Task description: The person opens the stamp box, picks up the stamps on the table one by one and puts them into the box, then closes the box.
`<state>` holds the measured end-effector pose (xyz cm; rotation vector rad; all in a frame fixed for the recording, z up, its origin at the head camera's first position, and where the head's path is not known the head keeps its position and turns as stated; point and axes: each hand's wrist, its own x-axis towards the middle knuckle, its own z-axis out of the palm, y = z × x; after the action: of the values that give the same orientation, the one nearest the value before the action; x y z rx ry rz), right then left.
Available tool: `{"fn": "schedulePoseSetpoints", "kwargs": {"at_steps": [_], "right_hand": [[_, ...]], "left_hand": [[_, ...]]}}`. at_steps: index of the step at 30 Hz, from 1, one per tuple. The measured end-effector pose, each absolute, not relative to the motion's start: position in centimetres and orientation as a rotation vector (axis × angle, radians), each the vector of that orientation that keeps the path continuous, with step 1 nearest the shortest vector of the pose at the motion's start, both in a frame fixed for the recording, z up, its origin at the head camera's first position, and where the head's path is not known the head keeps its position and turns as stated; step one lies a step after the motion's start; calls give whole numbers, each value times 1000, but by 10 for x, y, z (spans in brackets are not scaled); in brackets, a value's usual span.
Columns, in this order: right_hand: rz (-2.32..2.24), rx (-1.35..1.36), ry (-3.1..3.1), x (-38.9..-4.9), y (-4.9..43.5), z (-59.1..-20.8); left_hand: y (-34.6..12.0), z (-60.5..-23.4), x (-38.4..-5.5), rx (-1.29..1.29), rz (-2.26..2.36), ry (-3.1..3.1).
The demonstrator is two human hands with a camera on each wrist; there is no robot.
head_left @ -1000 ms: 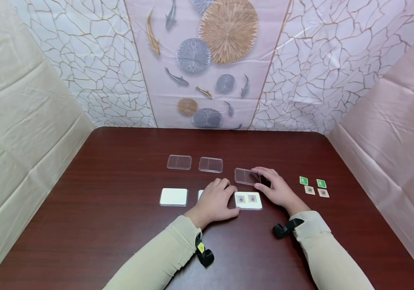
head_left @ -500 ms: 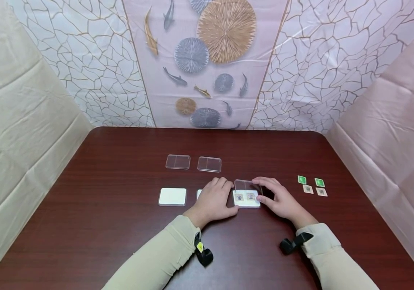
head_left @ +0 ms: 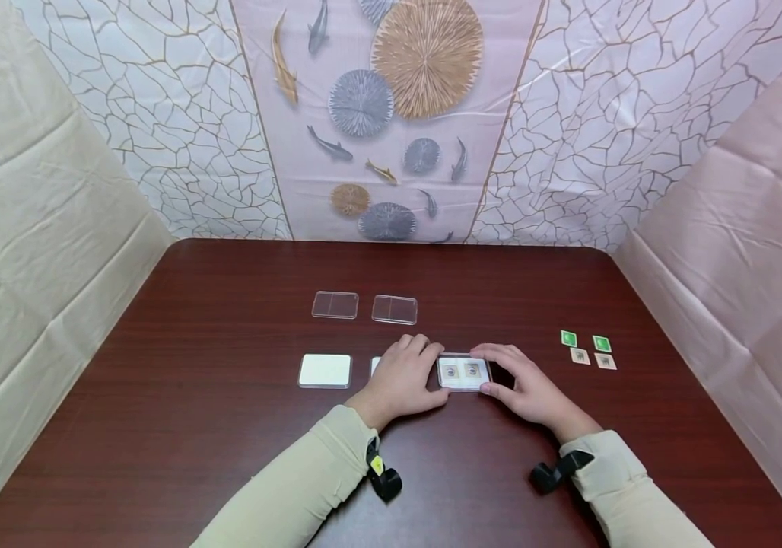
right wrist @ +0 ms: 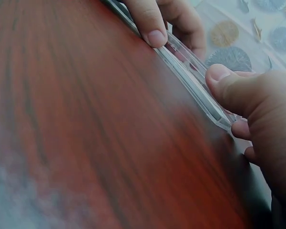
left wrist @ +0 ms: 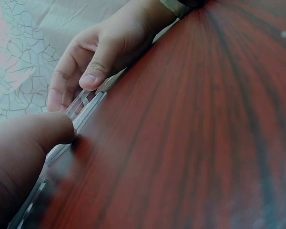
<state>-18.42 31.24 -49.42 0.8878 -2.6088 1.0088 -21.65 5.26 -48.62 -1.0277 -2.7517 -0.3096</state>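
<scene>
A flat clear case (head_left: 458, 384) with a white insert lies on the table, two small stamp-like pictures showing side by side in it. Its left end is held by my left hand (head_left: 399, 380), thumb at the near edge and fingers at the far edge. My right hand (head_left: 528, 387) pinches a clear lid (right wrist: 193, 59) by its right end, thumb near and fingers far. In the right wrist view the lid sits just over the base (right wrist: 190, 83), a thin gap between them. Beneath my left hand a second white case (head_left: 374, 365) is mostly hidden.
Another white case (head_left: 325, 371) lies to the left. Two clear lids, a left one (head_left: 335, 304) and a right one (head_left: 394, 310), lie farther back. At the right are two green square pieces (head_left: 602, 344) and two pale printed ones (head_left: 605, 361).
My right hand has brought the clear lid toward me from behind the case and down over it. The left hand has stayed at the case's left end.
</scene>
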Motion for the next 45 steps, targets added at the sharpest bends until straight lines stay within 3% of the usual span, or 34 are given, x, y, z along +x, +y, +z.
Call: {"fn": "schedulePoseSetpoints", "kwargs": {"at_steps": [45], "right_hand": [[937, 747, -2745, -179, 310, -486]], "left_hand": [[52, -485, -215, -1048, -250, -2757]]}}
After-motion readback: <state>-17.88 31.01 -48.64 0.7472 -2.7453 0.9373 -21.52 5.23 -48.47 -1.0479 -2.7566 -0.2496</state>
